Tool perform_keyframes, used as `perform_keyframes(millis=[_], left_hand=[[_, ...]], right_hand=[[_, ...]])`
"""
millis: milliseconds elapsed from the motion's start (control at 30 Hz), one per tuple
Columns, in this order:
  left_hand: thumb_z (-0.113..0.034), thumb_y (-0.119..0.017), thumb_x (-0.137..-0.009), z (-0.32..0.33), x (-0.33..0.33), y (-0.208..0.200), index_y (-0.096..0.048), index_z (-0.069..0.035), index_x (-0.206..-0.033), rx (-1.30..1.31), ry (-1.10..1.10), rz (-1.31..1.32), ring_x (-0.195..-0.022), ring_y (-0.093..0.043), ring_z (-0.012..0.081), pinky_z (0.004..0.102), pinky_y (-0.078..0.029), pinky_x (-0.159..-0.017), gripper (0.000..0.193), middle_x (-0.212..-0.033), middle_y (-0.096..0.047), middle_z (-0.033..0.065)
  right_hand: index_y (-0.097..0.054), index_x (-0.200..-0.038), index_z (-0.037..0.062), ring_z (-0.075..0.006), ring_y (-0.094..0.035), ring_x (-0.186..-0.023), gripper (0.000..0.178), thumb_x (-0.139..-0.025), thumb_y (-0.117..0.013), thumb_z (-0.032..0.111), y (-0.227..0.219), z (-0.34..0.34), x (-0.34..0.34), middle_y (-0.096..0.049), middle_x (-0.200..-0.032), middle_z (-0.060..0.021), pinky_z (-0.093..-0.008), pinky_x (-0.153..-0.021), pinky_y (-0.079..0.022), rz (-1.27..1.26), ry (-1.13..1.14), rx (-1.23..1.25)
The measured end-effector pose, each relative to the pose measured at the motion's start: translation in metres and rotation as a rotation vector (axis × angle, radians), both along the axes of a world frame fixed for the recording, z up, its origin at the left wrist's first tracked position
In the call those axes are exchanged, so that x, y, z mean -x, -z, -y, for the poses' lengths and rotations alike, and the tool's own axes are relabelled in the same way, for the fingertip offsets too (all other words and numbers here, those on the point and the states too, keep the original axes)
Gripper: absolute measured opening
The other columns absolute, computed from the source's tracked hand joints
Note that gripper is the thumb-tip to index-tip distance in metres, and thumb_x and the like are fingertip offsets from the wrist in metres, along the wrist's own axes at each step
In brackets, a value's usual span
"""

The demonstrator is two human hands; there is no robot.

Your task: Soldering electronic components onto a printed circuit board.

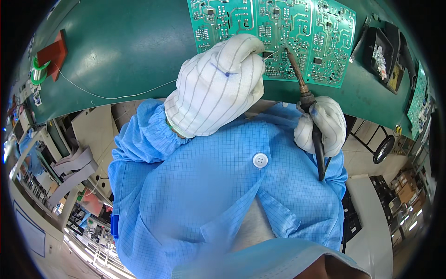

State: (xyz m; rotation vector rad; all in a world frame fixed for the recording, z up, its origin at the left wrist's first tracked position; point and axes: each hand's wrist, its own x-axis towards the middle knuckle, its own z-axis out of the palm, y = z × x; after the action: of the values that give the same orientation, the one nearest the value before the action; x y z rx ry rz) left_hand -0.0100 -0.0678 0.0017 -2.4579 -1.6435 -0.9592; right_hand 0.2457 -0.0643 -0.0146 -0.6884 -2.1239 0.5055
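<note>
A green circuit board panel (304, 39), dense with small parts and solder pads, lies on the bench before me. My right hand (331, 125), in a white striped glove, is closed round the dark handle of a soldering iron (299, 76). The iron's tip points at the middle section of the panel; whether it touches cannot be made out. My left hand (220, 83), gloved alike, pinches a thin solder wire (116, 97), whose short end sticks out toward the iron's tip. Behind the hand, the wire runs left to a green-rimmed spool (39, 70). The left glove covers the panel's lower left corner.
The spool sits by a red-brown stand (53, 55) on the green bench top (125, 42). At the right are a black tray (378, 56) holding small pale bits, and another green board (416, 95) at the bench's edge. A round black stool seat (383, 149) stands below.
</note>
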Motion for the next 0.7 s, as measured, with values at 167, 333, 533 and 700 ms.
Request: perform_keyframes(millis=[167,333,533,700], left_hand=[[-0.003,-0.078,-0.069,0.000,-0.001,0.003,-0.063,-0.008,-0.081,-0.013,0.010,0.016,-0.091,-0.072,0.0199,0.0302,-0.060,-0.068,0.020,-0.109,-0.070,0.0037],[-0.002,-0.078,-0.068,0.000,0.001,0.002,-0.063,-0.008,-0.081,-0.013,0.024,0.036,-0.092,-0.072,0.0208,0.0304,-0.061,-0.070,0.020,-0.110,-0.071,0.0043],[-0.003,-0.079,-0.067,0.002,0.001,0.003,-0.062,-0.008,-0.080,-0.009,0.025,0.069,-0.096,-0.072,0.0220,0.0313,-0.061,-0.073,0.021,-0.111,-0.070,0.0048],[-0.004,-0.079,-0.068,0.005,0.004,0.003,-0.063,-0.008,-0.079,0.007,0.022,0.077,-0.099,-0.072,0.0202,0.0303,-0.061,-0.074,0.020,-0.113,-0.070,0.0050]], right_hand=[[-0.060,-0.120,0.0006,-0.0302,-0.070,-0.071,0.047,-0.077,-0.079,0.001,-0.002,-0.001,-0.003,-0.069,-0.086,-0.0141,-0.0427,-0.068,-0.059,0.008,-0.003,0.033],[-0.061,-0.120,0.0018,-0.0303,-0.071,-0.070,0.039,-0.082,-0.068,-0.003,-0.002,0.009,-0.018,-0.070,-0.082,-0.0166,-0.0427,-0.068,-0.058,-0.012,0.155,0.130],[-0.056,-0.121,-0.0029,-0.0312,-0.074,-0.075,0.027,-0.095,-0.054,-0.005,0.012,-0.015,-0.040,-0.071,-0.092,-0.0275,-0.0384,-0.069,-0.062,-0.134,0.953,-0.226],[-0.054,-0.124,-0.0083,-0.0296,-0.075,-0.084,0.028,-0.097,-0.057,-0.003,0.003,-0.027,-0.039,-0.071,-0.100,-0.0282,-0.0375,-0.078,-0.063,-0.224,0.848,0.066]])
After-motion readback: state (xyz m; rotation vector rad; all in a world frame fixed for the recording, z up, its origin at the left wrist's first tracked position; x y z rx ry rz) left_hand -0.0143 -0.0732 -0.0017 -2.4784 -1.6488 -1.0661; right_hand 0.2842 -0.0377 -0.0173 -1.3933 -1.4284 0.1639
